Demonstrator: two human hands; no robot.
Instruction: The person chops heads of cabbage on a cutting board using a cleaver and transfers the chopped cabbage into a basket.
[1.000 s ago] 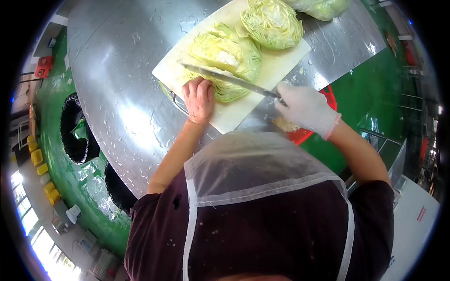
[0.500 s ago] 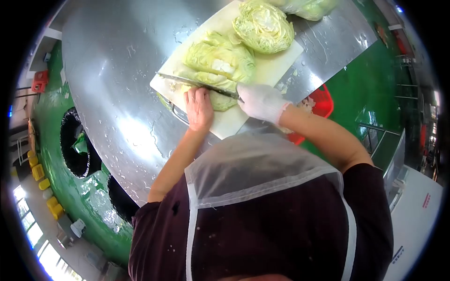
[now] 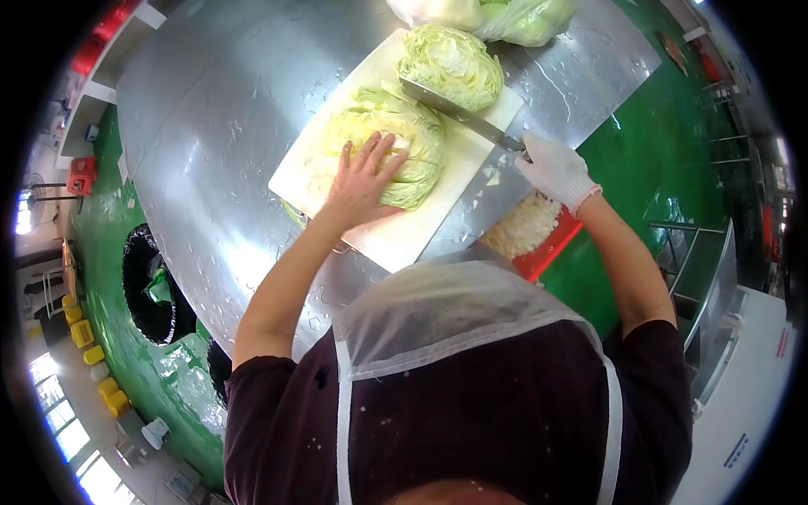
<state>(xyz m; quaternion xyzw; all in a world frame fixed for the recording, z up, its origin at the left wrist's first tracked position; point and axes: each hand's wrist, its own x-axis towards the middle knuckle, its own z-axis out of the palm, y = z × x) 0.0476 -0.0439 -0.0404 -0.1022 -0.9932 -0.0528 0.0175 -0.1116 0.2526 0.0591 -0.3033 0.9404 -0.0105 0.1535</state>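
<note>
Two pale green cabbage halves, cut faces up, lie on a white cutting board point(image 3: 404, 244). My bare left hand point(image 3: 364, 181) rests with fingers spread on the nearer cabbage half point(image 3: 412, 139). In a white glove, my right hand point(image 3: 554, 168) is closed round the handle of a kitchen knife point(image 3: 463, 115). Its long blade points up and left, passing beside the farther cabbage half point(image 3: 454, 63) and over the board. The glove hides most of the handle.
Plastic bags of cabbage point(image 3: 530, 21) sit at the table's far edge. Below the right hand stands a red basket point(image 3: 551, 248) with pale chopped pieces. Black-lined bins point(image 3: 139, 286) stand left of the wet steel table point(image 3: 202, 143) on the green floor.
The knife has left the nearer cabbage and moved up and right with my right hand. My left hand has gone from the cabbage's near edge to lying spread on top.
</note>
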